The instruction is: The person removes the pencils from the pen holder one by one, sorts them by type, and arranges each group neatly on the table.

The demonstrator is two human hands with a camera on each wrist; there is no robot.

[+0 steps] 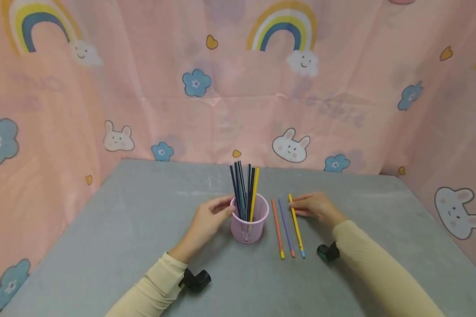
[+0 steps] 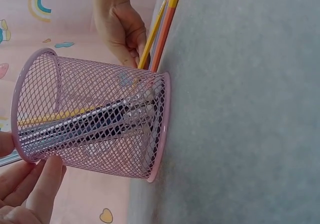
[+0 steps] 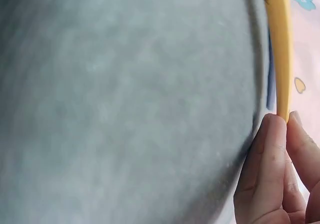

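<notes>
A pink mesh pencil holder (image 1: 249, 231) stands upright on the grey table. In it lean several dark pencils (image 1: 241, 193) and one yellow pencil (image 1: 255, 189). My left hand (image 1: 208, 222) pinches the holder's rim on its left side, which also shows in the left wrist view. To the right of the holder, an orange pencil (image 1: 277, 229), a purple pencil (image 1: 286, 226) and a second yellow pencil (image 1: 296, 226) lie side by side. My right hand (image 1: 317, 207) pinches that second yellow pencil near its far end; the right wrist view shows its shaft (image 3: 281, 48) between thumb and fingers.
The grey table (image 1: 135, 237) runs back to a pink printed curtain (image 1: 230, 110), which also hangs at both sides. A black wrist camera (image 1: 196, 280) sits at the left cuff and another black camera (image 1: 328, 252) at the right cuff.
</notes>
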